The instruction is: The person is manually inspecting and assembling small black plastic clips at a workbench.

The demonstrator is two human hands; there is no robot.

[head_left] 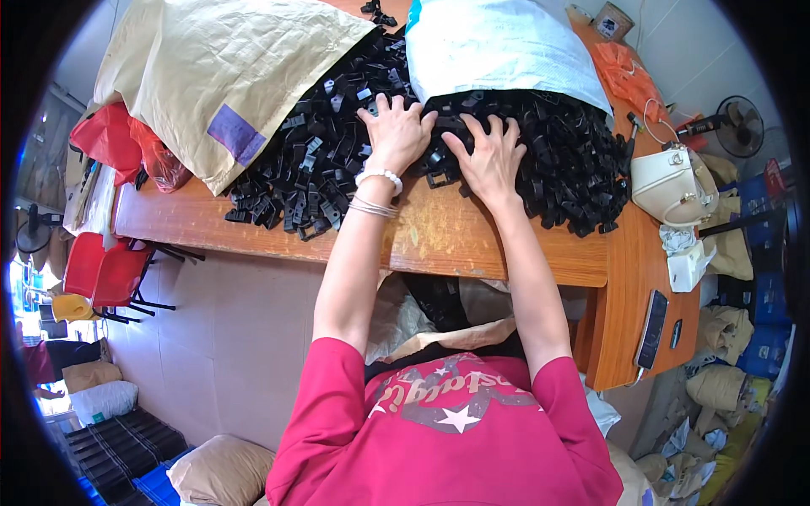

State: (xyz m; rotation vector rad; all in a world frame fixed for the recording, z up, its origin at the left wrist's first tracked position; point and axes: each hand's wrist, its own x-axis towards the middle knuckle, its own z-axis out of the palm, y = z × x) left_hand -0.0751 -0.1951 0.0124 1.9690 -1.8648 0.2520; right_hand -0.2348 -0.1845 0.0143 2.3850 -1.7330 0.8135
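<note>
Both my arms reach forward over the wooden table (447,228). My left hand (396,133), with a white bead bracelet and thin bangles at the wrist, rests spread on the right edge of a heap of small black plastic parts (312,160). My right hand (489,160) lies with fingers apart on a second heap of black plastic parts (574,160). Between the hands sit a few loose black parts (439,164). The left heap spills from a tan paper sack (219,76), the right one from a white woven sack (506,51). Neither hand visibly grips a part.
A cream handbag (675,185), a tissue pack (690,266) and a phone (651,329) lie on the table's right side. Beyond stands a small fan (738,126). Red chairs (110,270) are at left; sacks (221,472) and black crates (126,451) sit lower left.
</note>
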